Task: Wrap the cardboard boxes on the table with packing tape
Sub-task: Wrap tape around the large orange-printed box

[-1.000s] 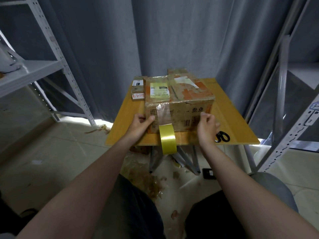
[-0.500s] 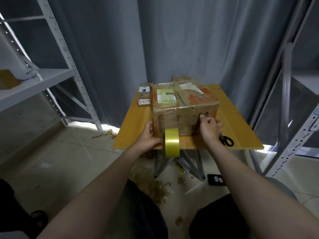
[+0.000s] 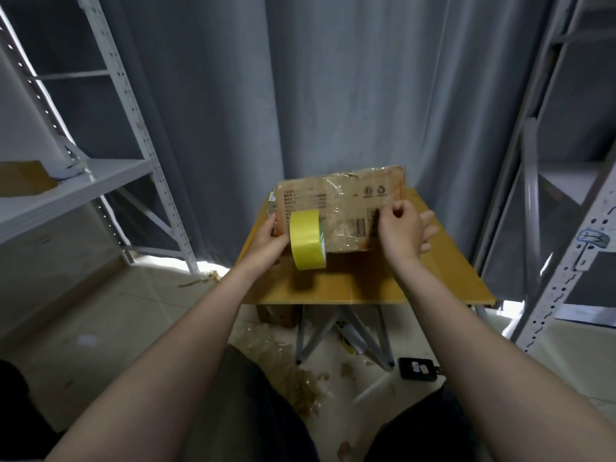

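Cardboard box (image 3: 340, 208) gripped by left hand (image 3: 268, 240), right hand (image 3: 398, 228)

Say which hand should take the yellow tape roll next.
Left, probably: the left hand grips the tape-wrapped brown cardboard box right beside the yellow tape roll; the right hand pinches the box face by the barcode.

On the wooden folding table (image 3: 366, 285), the taped cardboard box (image 3: 343, 205) stands tipped up over the far half.
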